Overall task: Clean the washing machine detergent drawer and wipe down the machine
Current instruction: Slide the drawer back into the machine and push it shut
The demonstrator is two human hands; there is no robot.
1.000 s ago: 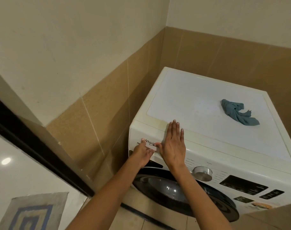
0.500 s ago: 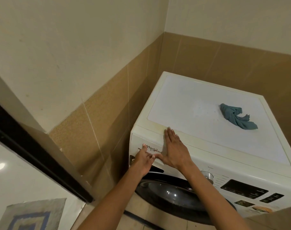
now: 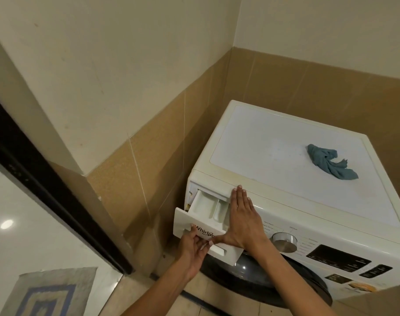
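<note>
A white front-loading washing machine (image 3: 285,156) stands in the corner. Its detergent drawer (image 3: 205,207) is pulled partway out at the upper left of the front, with white compartments showing. My left hand (image 3: 194,246) grips the drawer's front panel from below, by the handle recess. My right hand (image 3: 241,218) lies flat with fingers together against the machine's front, just right of the drawer opening, its thumb reaching to the drawer front. A crumpled teal cloth (image 3: 331,164) lies on the machine's top, toward the right.
Tan tiled walls close in on the machine's left and back. A silver dial (image 3: 284,241) and dark display panel (image 3: 338,261) sit right of the drawer; the dark round door (image 3: 262,283) is below. A black door frame (image 3: 46,179) and a patterned mat (image 3: 48,293) are at left.
The drawer, shut before, has slid out toward me under my left hand. My right hand has stayed braced on the machine's front edge.
</note>
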